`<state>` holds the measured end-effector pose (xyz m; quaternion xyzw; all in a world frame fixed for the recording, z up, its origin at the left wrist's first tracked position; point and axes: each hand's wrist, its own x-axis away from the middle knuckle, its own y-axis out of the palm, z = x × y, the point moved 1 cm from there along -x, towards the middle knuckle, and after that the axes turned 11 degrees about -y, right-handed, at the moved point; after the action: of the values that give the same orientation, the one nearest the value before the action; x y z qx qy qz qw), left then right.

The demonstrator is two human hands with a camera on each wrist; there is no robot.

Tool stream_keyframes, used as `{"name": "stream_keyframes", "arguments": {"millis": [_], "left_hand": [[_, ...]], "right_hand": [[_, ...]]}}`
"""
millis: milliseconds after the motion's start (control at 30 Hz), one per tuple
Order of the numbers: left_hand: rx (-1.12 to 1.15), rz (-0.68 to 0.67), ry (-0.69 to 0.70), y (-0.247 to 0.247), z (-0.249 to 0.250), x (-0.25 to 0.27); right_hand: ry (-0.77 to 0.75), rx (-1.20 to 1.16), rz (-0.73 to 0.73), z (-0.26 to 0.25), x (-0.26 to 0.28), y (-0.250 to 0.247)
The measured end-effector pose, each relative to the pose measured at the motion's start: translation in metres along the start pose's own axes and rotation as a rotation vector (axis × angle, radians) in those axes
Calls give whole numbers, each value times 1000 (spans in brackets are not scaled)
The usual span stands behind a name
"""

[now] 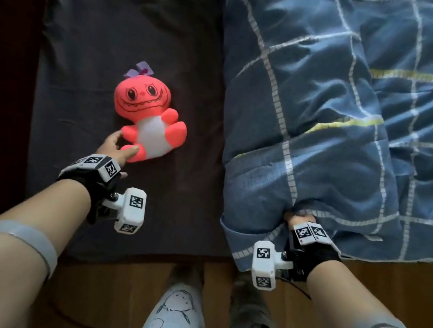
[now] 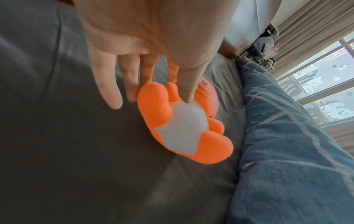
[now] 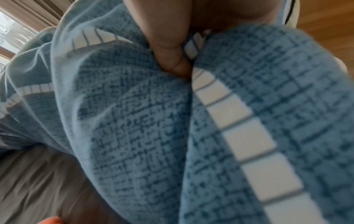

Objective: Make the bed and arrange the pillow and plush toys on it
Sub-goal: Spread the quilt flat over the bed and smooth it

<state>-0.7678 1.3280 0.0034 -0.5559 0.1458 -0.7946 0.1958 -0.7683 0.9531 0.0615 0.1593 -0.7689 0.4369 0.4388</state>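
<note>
A bright orange-pink plush toy [image 1: 152, 131] with a white belly and purple bow lies face up on the dark grey sheet [image 1: 119, 20]. My left hand [image 1: 116, 145] pinches its near leg. In the left wrist view the thumb [image 2: 188, 94] presses where the leg meets the belly of the toy [image 2: 182, 128], while the first two fingers pass behind the leg. My right hand [image 1: 299, 215] grips the near edge of the blue checked duvet [image 1: 331, 111], which is bunched over the right side of the bed. Its thumb [image 3: 172, 60] digs into a fold of the duvet [image 3: 134, 136]. No pillow is in view.
The bed's near edge meets a wooden floor [image 1: 102, 301], where my legs in patterned trousers [image 1: 173, 321] stand. A window with curtains [image 2: 316, 91] lies beyond the duvet. A dark strip [image 1: 1, 44] runs along the sheet's left side.
</note>
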Motion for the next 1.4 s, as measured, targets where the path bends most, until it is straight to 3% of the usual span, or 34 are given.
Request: {"name": "stream_keyframes", "arguments": {"millis": [67,167,300,400,633,767,900,1033,1100,1200,1300,1400], "left_hand": [[15,-16,19,8,-2,-10],[-86,123,78,12,-6,-15],[-88,38,52,11,3,-5],[-71,23,63,14,19,11],[253,-87,146,38,57,98],[295,-168,325,62,121,184],[344,-398,685,109,192,286],[164,-517,853,159,216,352],[17,-485,839,180,199,357],[-156,-383,675,195,157,328],[-225,-335,483,191,121,294],[-258,-319,379,193,93,280]], "right_hand": [[47,9,81,3,1,3],[60,84,199,10,0,9],[203,-427,372,17,12,7],[236,-677,489,18,28,-3],[152,-864,458,33,66,-26],[58,-884,373,42,83,-50],[-69,-833,357,54,97,-88],[-196,-772,268,66,92,-115],[-235,-810,243,72,84,-118],[-205,-982,199,82,76,-121],[-114,-1185,208,99,55,-127],[9,-1312,279,114,29,-129]]}}
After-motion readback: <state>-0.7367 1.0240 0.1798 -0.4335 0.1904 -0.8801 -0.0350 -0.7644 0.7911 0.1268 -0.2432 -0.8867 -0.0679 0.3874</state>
